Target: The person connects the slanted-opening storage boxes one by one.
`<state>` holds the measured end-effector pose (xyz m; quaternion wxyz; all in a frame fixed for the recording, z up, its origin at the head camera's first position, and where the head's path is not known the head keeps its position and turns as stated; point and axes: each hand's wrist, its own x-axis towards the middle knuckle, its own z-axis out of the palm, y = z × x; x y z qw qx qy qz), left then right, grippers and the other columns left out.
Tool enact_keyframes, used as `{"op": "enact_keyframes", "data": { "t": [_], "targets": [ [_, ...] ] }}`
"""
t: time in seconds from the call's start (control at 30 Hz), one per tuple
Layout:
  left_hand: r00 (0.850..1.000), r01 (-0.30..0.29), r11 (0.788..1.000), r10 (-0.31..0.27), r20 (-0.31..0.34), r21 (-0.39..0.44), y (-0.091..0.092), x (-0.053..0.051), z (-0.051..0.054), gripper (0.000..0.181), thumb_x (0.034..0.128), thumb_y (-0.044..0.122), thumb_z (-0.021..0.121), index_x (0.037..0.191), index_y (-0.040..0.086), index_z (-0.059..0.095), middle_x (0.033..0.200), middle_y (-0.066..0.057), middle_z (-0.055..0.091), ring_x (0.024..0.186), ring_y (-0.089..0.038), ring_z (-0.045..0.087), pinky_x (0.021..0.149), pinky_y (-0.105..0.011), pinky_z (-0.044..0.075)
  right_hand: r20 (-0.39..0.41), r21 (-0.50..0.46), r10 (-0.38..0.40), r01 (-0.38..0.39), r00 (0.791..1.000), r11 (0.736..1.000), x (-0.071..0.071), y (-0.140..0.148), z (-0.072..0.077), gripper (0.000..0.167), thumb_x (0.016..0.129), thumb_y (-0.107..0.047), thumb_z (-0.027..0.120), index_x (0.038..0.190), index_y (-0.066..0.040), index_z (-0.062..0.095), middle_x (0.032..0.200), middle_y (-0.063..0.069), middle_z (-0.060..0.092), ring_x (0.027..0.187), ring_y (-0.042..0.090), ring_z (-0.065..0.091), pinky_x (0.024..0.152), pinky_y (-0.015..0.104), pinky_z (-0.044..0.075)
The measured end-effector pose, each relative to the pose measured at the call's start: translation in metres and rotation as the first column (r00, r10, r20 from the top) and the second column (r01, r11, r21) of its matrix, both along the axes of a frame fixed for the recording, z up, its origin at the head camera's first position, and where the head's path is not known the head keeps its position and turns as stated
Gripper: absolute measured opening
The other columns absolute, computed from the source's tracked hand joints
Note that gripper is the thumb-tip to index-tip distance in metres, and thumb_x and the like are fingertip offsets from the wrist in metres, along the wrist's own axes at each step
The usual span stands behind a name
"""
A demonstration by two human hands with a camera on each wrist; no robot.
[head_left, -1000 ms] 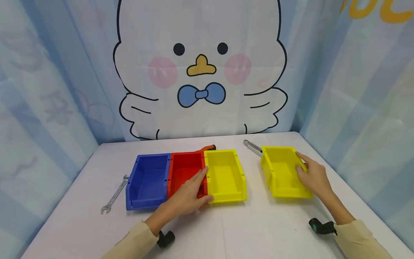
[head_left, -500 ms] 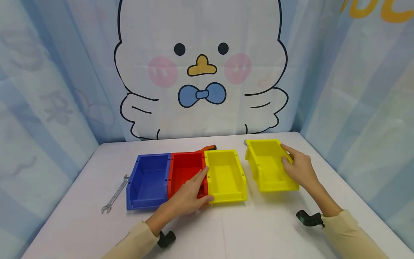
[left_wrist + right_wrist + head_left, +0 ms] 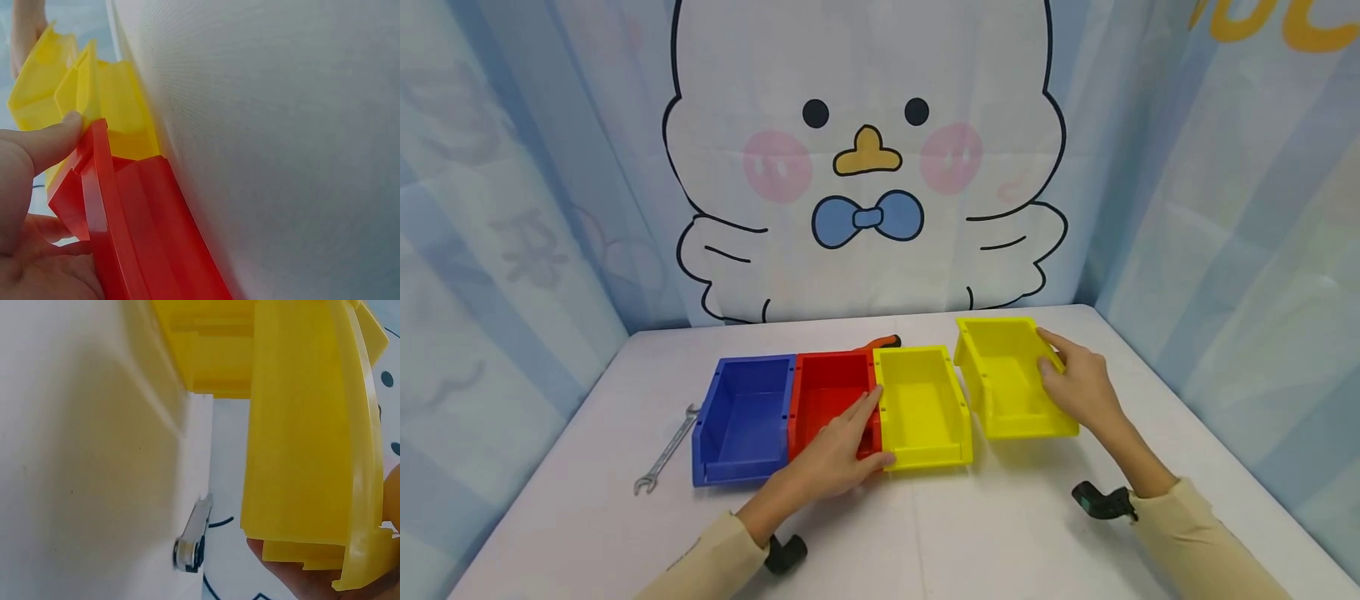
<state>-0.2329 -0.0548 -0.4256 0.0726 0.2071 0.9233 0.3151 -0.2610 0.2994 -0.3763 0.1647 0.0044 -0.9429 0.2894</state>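
Observation:
A yellow plastic bin point(image 3: 1018, 379) is gripped by my right hand point(image 3: 1078, 383), thumb inside its right wall and fingers outside. It hangs above the white table, right of a second yellow bin point(image 3: 921, 408). That bin stands in a row with a red bin point(image 3: 827, 387) and a blue bin point(image 3: 748, 421). My left hand point(image 3: 831, 454) lies across the red bin with its fingers extended, touching the wall where red meets yellow. In the left wrist view its thumb point(image 3: 59, 140) rests at the bins' joined front corner.
A double-ended wrench point(image 3: 666, 450) lies left of the blue bin. An orange handle with a black end point(image 3: 883, 342) pokes out behind the red bin. In the right wrist view a silver tool with a black part point(image 3: 192, 540) lies on the table point(image 3: 75, 487).
My right hand has carried the held yellow bin leftward and slightly back, closer to the row, covering the silver tool in the head view. The left hand and the row have stayed put.

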Motion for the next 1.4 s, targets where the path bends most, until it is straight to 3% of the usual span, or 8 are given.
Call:
{"op": "enact_keyframes", "data": {
  "t": [0.37,0.63,0.73,0.9,1.03,1.17,1.3,1.4],
  "targets": [
    [1.0,-0.005,1.0,0.005,0.003,-0.007,0.0,-0.002,-0.002,0.1,0.0953,0.039,0.079,0.172,0.026,0.016,0.177,-0.011,0.028,0.159,-0.038,0.038,0.12,-0.061,0.046,0.004,-0.005,-0.005,0.005,1.0,1.0,-0.003,-0.006,0.002,0.052,0.105,-0.011,0.05,0.157,-0.001,0.049,0.139,0.036,0.064,0.086,0.032,0.064,0.077,0.038,0.061],
    [1.0,-0.001,1.0,0.001,0.001,-0.003,0.0,-0.001,0.0,0.1,0.0954,0.04,0.079,0.172,0.025,0.016,0.177,-0.011,0.029,0.16,-0.038,0.037,0.12,-0.062,0.045,0.015,0.003,-0.004,0.004,1.0,1.0,-0.005,-0.007,0.0,0.052,0.106,-0.011,0.05,0.157,-0.001,0.048,0.143,0.035,0.062,0.089,0.034,0.063,0.081,0.042,0.062],
    [1.0,0.001,1.0,-0.001,-0.001,-0.004,0.0,-0.001,0.0,0.1,0.0954,0.04,0.078,0.172,0.025,0.016,0.177,-0.011,0.028,0.16,-0.038,0.037,0.12,-0.062,0.045,0.014,0.004,-0.003,0.003,1.0,1.0,-0.005,-0.007,0.0,0.052,0.105,-0.011,0.05,0.157,-0.002,0.048,0.141,0.035,0.062,0.085,0.031,0.062,0.075,0.035,0.059],
    [1.0,0.003,1.0,-0.003,-0.002,-0.003,0.0,-0.001,0.0,0.1,0.0954,0.039,0.079,0.172,0.025,0.016,0.177,-0.011,0.028,0.16,-0.038,0.037,0.12,-0.061,0.045,-0.008,0.0,0.011,-0.011,1.0,1.0,-0.004,-0.007,-0.002,0.052,0.105,-0.01,0.05,0.156,-0.002,0.049,0.136,0.036,0.066,0.064,0.023,0.052,0.058,0.025,0.048],
    [1.0,0.002,1.0,-0.002,-0.003,-0.001,0.0,-0.001,0.0,0.1,0.0955,0.039,0.079,0.172,0.026,0.016,0.177,-0.01,0.028,0.16,-0.037,0.037,0.12,-0.061,0.046,-0.031,0.006,0.017,-0.017,0.999,1.0,-0.005,-0.007,-0.007,0.052,0.104,-0.009,0.051,0.155,-0.001,0.05,0.104,0.033,0.073,0.051,0.019,0.043,0.048,0.024,0.043],
    [1.0,0.004,1.0,-0.004,-0.004,0.001,0.0,-0.001,0.001,0.099,0.0957,0.04,0.078,0.172,0.025,0.016,0.177,-0.01,0.028,0.16,-0.038,0.037,0.12,-0.061,0.045,-0.014,0.015,0.006,-0.005,1.0,1.0,-0.005,-0.007,-0.011,0.053,0.103,-0.01,0.05,0.156,-0.002,0.049,0.084,0.029,0.067,0.049,0.019,0.04,0.047,0.025,0.042],
    [1.0,0.003,1.0,-0.003,-0.003,-0.001,0.0,-0.001,-0.001,0.099,0.0957,0.04,0.078,0.172,0.026,0.016,0.177,-0.01,0.028,0.16,-0.037,0.037,0.12,-0.061,0.045,0.016,0.028,-0.002,0.002,1.0,1.0,-0.004,-0.009,-0.012,0.055,0.103,-0.011,0.049,0.157,-0.002,0.047,0.113,0.036,0.071,0.053,0.019,0.043,0.052,0.026,0.045],
    [1.0,-0.001,1.0,0.001,-0.001,0.0,0.0,-0.001,-0.002,0.1,0.0955,0.04,0.078,0.172,0.026,0.016,0.177,-0.01,0.028,0.16,-0.037,0.037,0.12,-0.061,0.046,0.028,0.057,-0.011,0.01,1.0,0.998,-0.003,-0.011,-0.012,0.056,0.103,-0.012,0.05,0.158,-0.001,0.046,0.138,0.038,0.063,0.06,0.026,0.052,0.06,0.034,0.056]
  ]
}}
